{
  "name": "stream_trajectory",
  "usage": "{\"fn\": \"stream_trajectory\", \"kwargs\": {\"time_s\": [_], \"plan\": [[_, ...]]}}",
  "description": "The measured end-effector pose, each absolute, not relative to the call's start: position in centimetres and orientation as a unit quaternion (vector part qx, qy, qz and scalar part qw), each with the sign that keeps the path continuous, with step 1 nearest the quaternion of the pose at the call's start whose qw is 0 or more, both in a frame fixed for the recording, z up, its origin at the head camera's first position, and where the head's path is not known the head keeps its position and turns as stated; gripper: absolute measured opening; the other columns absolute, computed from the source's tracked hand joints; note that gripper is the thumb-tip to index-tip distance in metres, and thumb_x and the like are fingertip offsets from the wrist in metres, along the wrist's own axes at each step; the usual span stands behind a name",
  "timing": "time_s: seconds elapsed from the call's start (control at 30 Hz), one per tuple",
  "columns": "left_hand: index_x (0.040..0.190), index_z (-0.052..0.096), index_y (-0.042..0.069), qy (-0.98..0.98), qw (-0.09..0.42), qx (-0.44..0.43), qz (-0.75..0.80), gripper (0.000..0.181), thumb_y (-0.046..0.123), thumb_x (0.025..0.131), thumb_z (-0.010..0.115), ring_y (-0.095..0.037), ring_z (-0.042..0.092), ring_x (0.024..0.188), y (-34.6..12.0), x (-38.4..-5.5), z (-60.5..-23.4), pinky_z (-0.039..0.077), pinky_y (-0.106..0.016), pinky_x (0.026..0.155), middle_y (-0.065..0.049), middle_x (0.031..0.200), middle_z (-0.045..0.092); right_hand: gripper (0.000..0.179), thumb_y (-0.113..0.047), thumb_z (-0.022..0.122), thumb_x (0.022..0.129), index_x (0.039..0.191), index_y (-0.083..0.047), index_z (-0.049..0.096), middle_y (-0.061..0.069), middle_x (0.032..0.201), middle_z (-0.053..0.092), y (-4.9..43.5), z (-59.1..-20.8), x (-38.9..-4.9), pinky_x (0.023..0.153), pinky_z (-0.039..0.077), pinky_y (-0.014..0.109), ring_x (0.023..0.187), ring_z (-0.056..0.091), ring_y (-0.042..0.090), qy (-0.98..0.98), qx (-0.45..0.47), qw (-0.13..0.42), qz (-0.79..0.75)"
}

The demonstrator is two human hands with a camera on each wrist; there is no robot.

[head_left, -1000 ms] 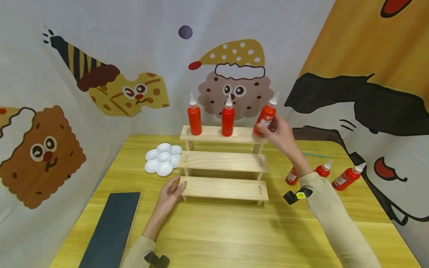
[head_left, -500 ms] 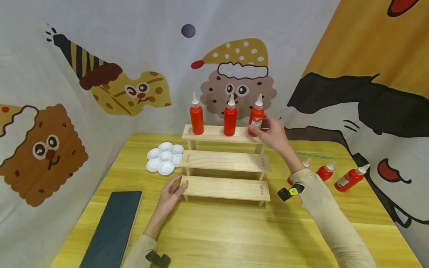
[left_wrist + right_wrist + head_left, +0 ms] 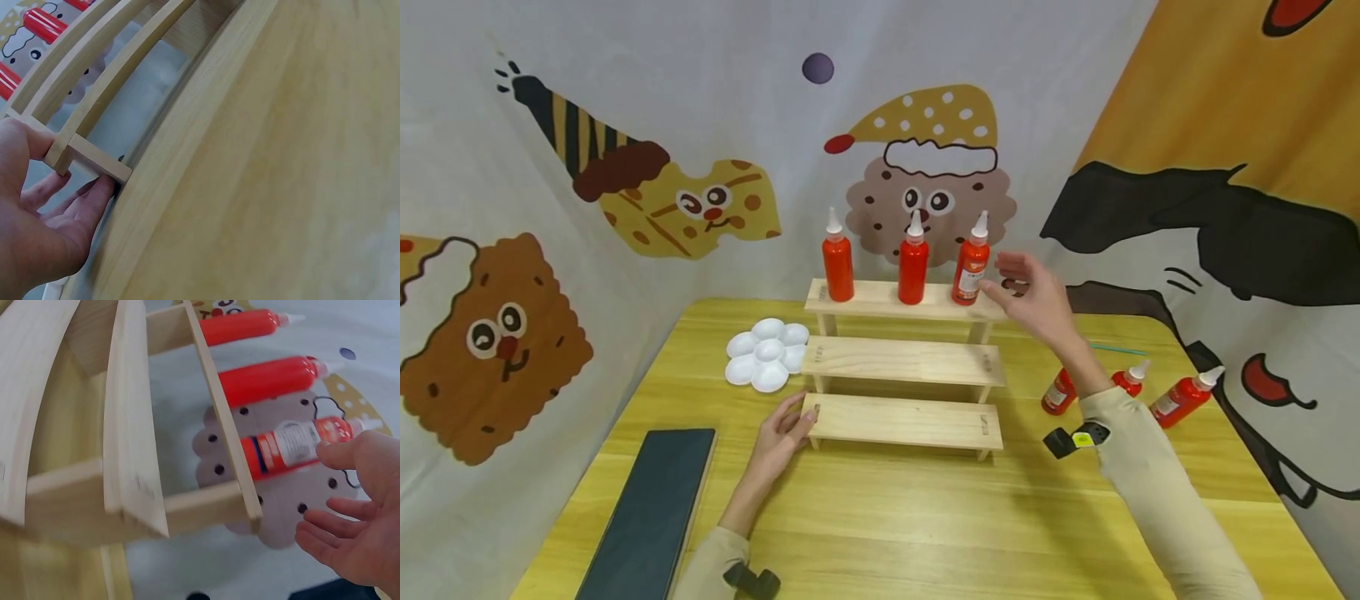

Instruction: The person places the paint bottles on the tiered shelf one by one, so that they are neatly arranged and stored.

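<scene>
Cartoon-cookie curtains close in a yellow wooden worktop [image 3: 887, 517] bearing a three-step wooden rack [image 3: 904, 360], a white flower-shaped palette [image 3: 766, 356] and a dark board [image 3: 651, 508]. The right hand [image 3: 1037, 296], fingers spread and holding nothing, hovers just beside the rightmost of three red bottles [image 3: 972, 262] standing upright on the top step. The left hand [image 3: 781, 433] rests with relaxed fingers against the left end of the lowest step, and three more red bottles [image 3: 1180, 396] lie on the worktop to the right.
</scene>
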State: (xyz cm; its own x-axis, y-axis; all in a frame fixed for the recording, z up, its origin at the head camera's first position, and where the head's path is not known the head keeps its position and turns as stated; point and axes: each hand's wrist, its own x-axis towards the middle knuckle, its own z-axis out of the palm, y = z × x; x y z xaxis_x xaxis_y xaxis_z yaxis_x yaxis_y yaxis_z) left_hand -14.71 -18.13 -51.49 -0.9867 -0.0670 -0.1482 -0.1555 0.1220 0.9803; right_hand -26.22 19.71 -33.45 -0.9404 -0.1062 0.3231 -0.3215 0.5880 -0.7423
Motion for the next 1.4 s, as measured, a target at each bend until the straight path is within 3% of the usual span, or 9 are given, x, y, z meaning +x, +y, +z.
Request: {"fn": "stream_trajectory", "kwargs": {"time_s": [0.27,0.43,0.77,1.1,1.17,1.27,1.33,1.4], "plan": [[0.153,0.045,0.012,0.747,0.037,-0.074,0.659,0.057,0.03,0.102,0.063,-0.04,0.057,0.129,-18.2,-14.7,-51.5,0.057,-0.046,0.098,-0.03,0.143,0.054,0.056,-0.029,0.07,0.097,0.14,0.002,0.052,0.023,0.14,0.058,23.2,-33.4,-24.6,0.109,0.046,0.055,0.13,0.056,0.039,-0.896,0.1,0.149,0.407],[0.153,0.045,0.012,0.746,0.035,-0.075,0.66,0.058,0.03,0.101,0.064,-0.039,0.058,0.127,-18.1,-14.7,-51.4,0.057,-0.045,0.098,-0.029,0.143,0.055,0.062,-0.035,0.067,0.098,0.143,0.002,0.047,0.028,0.142,0.054,25.5,-34.3,-23.6,0.112,0.042,0.06,0.132,0.051,0.045,-0.914,0.067,0.112,0.385],[0.153,0.044,0.011,0.744,0.035,-0.074,0.663,0.057,0.029,0.102,0.063,-0.037,0.059,0.127,-18.0,-14.5,-51.2,0.057,-0.045,0.098,-0.029,0.142,0.056,0.064,-0.033,0.063,0.101,0.145,0.008,0.04,0.035,0.144,0.046,28.2,-37.2,-21.7,0.111,0.036,0.067,0.133,0.043,0.053,-0.923,0.043,0.05,0.38],[0.152,0.045,0.011,0.743,0.033,-0.074,0.664,0.055,0.027,0.102,0.062,-0.039,0.058,0.128,-18.0,-14.5,-51.2,0.057,-0.046,0.098,-0.03,0.144,0.054,0.065,-0.03,0.065,0.099,0.146,0.007,0.039,0.036,0.137,0.056,28.7,-41.0,-20.5,0.099,0.046,0.064,0.124,0.054,0.052,-0.916,0.004,0.081,0.392],[0.152,0.045,0.011,0.743,0.033,-0.074,0.664,0.055,0.026,0.102,0.062,-0.039,0.058,0.128,-18.0,-14.5,-51.2,0.057,-0.046,0.098,-0.03,0.144,0.054,0.065,-0.029,0.064,0.1,0.146,0.007,0.037,0.035,0.135,0.057,28.8,-41.8,-20.2,0.093,0.05,0.058,0.119,0.057,0.05,-0.916,0.004,0.089,0.392],[0.152,0.046,0.011,0.742,0.033,-0.074,0.665,0.054,0.026,0.102,0.062,-0.038,0.059,0.127,-18.0,-14.5,-51.3,0.057,-0.045,0.097,-0.03,0.143,0.054,0.064,-0.027,0.065,0.1,0.146,0.007,0.037,0.032,0.135,0.059,28.8,-43.2,-19.8,0.084,0.054,0.027,0.116,0.061,0.048,-0.916,0.002,0.094,0.39],[0.152,0.046,0.011,0.743,0.033,-0.075,0.665,0.054,0.026,0.102,0.062,-0.037,0.059,0.126,-18.0,-14.5,-51.3,0.058,-0.045,0.097,-0.03,0.143,0.054,0.064,-0.025,0.066,0.099,0.145,0.008,0.038,0.031,0.135,0.059,28.9,-44.1,-19.6,0.076,0.047,0.009,0.118,0.061,0.046,-0.913,-0.001,0.093,0.397],[0.152,0.046,0.011,0.743,0.033,-0.075,0.665,0.054,0.026,0.102,0.062,-0.038,0.059,0.127,-18.0,-14.5,-51.3,0.057,-0.045,0.097,-0.03,0.144,0.054,0.063,-0.023,0.068,0.098,0.144,0.008,0.039,0.031,0.135,0.06,28.9,-44.9,-19.5,0.073,0.039,0.0,0.119,0.062,0.045,-0.909,-0.008,0.092,0.407]]}}
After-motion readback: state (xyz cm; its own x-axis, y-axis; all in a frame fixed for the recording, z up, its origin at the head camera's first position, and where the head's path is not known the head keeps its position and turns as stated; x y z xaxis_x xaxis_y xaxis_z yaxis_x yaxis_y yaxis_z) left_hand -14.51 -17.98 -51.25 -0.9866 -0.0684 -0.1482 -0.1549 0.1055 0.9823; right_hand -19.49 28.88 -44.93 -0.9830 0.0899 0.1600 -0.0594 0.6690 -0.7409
